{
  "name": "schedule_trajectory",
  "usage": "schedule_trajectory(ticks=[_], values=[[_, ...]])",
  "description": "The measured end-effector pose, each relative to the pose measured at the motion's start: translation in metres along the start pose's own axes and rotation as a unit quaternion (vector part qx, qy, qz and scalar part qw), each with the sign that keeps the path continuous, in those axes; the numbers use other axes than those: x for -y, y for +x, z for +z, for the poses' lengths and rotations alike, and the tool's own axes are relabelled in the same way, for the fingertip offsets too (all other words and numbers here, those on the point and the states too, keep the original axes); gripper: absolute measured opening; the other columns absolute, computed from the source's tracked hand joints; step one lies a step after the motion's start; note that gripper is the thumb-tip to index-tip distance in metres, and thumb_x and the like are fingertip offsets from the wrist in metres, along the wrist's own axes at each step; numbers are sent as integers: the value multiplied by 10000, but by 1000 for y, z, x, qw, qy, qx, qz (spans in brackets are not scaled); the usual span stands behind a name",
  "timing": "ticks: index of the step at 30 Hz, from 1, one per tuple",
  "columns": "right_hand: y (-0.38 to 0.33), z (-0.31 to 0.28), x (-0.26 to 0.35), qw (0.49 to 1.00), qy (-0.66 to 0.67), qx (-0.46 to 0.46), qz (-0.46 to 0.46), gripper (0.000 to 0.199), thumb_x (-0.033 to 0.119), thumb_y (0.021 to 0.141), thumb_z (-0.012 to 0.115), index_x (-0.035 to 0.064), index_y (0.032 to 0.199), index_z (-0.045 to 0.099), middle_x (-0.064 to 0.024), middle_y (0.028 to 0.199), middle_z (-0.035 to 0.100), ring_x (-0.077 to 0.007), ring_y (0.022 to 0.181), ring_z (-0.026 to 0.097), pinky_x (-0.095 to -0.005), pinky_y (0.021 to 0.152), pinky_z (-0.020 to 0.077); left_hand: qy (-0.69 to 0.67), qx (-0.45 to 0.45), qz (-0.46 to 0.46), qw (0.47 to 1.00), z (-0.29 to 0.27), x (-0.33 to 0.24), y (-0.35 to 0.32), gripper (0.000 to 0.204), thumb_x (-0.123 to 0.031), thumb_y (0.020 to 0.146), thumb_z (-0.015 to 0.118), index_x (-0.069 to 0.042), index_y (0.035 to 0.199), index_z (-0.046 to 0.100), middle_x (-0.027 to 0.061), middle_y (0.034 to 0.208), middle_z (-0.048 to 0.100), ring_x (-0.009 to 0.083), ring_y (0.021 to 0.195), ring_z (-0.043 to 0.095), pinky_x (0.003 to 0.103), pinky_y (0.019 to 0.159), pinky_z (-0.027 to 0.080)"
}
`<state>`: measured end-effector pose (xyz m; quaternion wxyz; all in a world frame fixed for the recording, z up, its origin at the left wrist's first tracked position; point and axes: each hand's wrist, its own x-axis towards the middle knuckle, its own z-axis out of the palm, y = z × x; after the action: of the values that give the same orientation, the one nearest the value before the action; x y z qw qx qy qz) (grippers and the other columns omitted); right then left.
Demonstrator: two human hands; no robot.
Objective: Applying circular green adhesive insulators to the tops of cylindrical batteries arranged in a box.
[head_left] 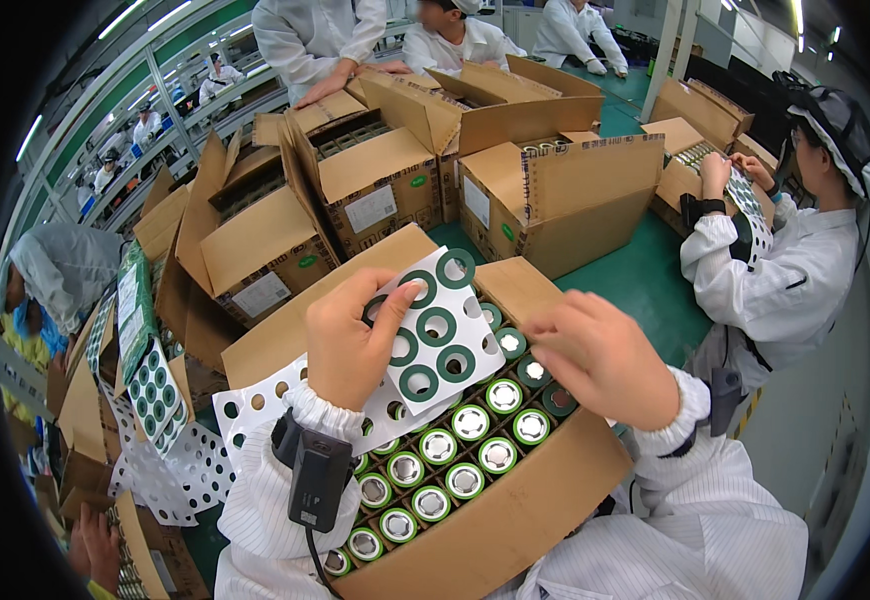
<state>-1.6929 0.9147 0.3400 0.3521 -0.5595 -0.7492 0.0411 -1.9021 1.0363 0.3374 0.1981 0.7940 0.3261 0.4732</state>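
Your right hand (603,358) hides its own fingertips, so you cannot tell whether they pinch anything; it curls loosely over the batteries (455,450) in the open cardboard box (515,520). The white sheet (433,345) carries dark green rings, several already gone. Your left hand (350,345) pinches that sheet above the box.

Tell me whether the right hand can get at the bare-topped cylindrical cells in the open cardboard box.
Probably yes: the right hand already hovers over the cells, whose tops lie uncovered; the left hand holds the white ring sheet aside.
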Motion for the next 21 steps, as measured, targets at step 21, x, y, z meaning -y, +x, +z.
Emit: schedule_trajectory(ticks=[21], values=[[19, 10, 16, 989, 84, -109, -63, 103, 60, 694, 697, 54, 738, 604, -65, 841, 554, -236, 751, 502, -313, 666, 416, -1, -2, 29, 1000, -4, -1, -1, 186, -175, 815, 664, 6, 800, 623, 117, 647, 602, 212, 553, 578, 280, 532, 448]])
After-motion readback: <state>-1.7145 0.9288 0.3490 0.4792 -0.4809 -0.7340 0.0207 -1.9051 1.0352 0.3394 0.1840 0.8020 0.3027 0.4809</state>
